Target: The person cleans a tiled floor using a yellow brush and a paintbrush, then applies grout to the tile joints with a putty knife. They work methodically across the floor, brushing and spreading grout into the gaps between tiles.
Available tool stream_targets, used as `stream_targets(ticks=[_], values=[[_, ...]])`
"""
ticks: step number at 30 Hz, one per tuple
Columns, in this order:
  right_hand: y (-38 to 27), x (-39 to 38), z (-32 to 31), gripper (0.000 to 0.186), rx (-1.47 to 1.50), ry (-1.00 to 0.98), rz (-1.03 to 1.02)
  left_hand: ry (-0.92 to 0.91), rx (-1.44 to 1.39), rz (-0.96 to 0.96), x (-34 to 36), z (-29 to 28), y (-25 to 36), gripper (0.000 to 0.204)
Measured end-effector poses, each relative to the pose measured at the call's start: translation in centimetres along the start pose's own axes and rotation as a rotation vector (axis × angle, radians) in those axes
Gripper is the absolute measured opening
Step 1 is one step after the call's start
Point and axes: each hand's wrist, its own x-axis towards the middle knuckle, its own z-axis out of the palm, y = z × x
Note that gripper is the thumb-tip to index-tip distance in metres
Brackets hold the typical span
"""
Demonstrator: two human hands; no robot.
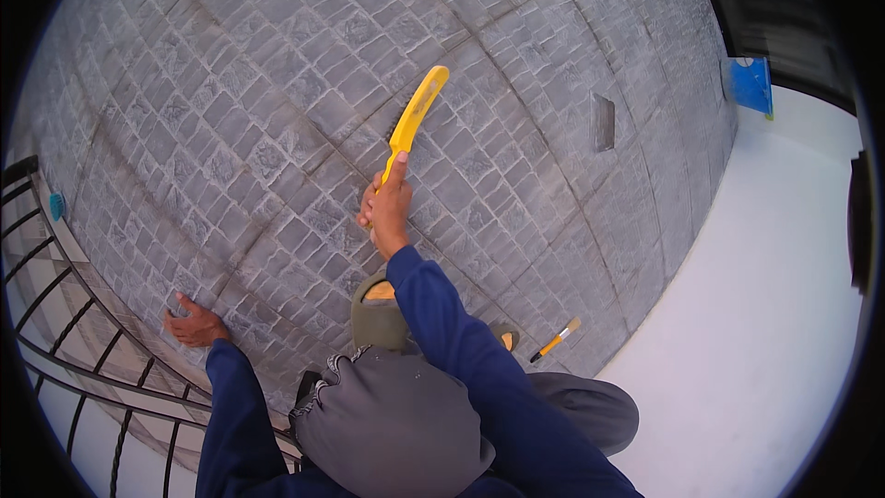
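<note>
My right hand [391,205] is closed round the handle of a yellow brush [419,111], thumb laid along its top. The brush's long curved head points away from me, and dark bristles show along its left side. Dirt marks the middle of the yellow back. Over at the left, my left hand [195,322] holds nothing; its fingers are apart, at or just above the grey stone-patterned floor [304,166]. I cannot tell whether the bristles touch the floor.
A paintbrush [556,339] with a yellow handle lies right of my shoes. A black metal railing [83,309] curves along the left, with a small teal brush [57,206] beside it. A blue dustpan-like object [750,86] rests by the white wall [737,314]. A grate [603,123] sits in the floor.
</note>
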Motion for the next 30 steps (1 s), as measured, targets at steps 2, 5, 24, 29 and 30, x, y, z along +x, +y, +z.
stream_targets(ticks=[2, 5, 24, 29, 30], values=[[-4.4, 5.1, 0.2, 0.063, 0.088, -0.005, -0.116, 0.011, 0.009, -0.011, 0.0, 0.0, 0.1, 0.071], [-9.8, 9.9, 0.8, 0.064, 0.268, -0.082, -0.053, 0.027, 0.031, -0.037, -0.1, 0.0, 0.4, 0.071], [-15.6, 9.0, -1.0, 0.062, 0.035, -0.09, 0.017, 0.059, 0.045, -0.024, 0.0, 0.6, -0.2, 0.07], [-24.7, 2.2, -8.6, 0.061, -0.745, -0.155, -0.2, 0.016, 0.017, -0.055, 0.0, -0.3, 0.9, 0.075], [-26.3, 0.4, -10.7, 0.062, -0.907, -0.177, -0.201, -0.007, 0.002, -0.059, 0.1, -0.5, 1.0, 0.076]])
